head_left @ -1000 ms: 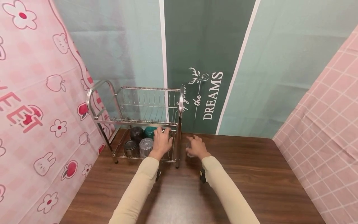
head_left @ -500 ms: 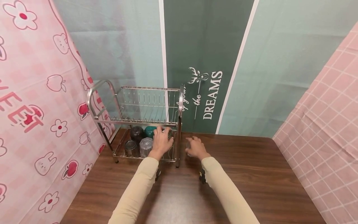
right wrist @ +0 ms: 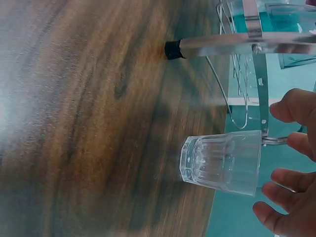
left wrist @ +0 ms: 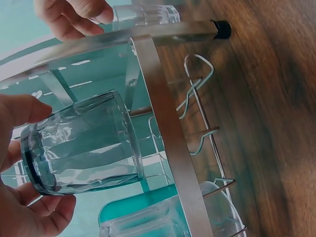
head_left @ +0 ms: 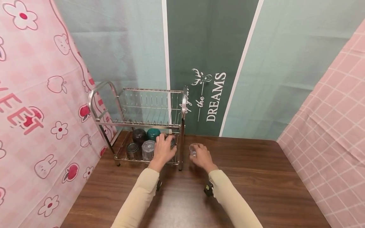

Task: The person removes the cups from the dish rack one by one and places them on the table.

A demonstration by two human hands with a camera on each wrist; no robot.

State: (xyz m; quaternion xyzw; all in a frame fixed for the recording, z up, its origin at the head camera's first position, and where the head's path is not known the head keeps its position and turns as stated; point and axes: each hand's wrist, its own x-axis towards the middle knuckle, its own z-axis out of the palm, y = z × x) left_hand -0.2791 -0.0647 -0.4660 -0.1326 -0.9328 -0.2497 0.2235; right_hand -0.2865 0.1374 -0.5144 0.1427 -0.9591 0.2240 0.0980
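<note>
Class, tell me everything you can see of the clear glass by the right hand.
The clear glass is colourless, transparent and glass-like, with a thick base, fluted lower body and smooth upper band widening to the rim. It is upright, mouth up, nothing visible inside, apparently standing on the wooden table, to the right of the metal rack. The right hand is by its rim; whether it touches the glass is unclear.
</note>
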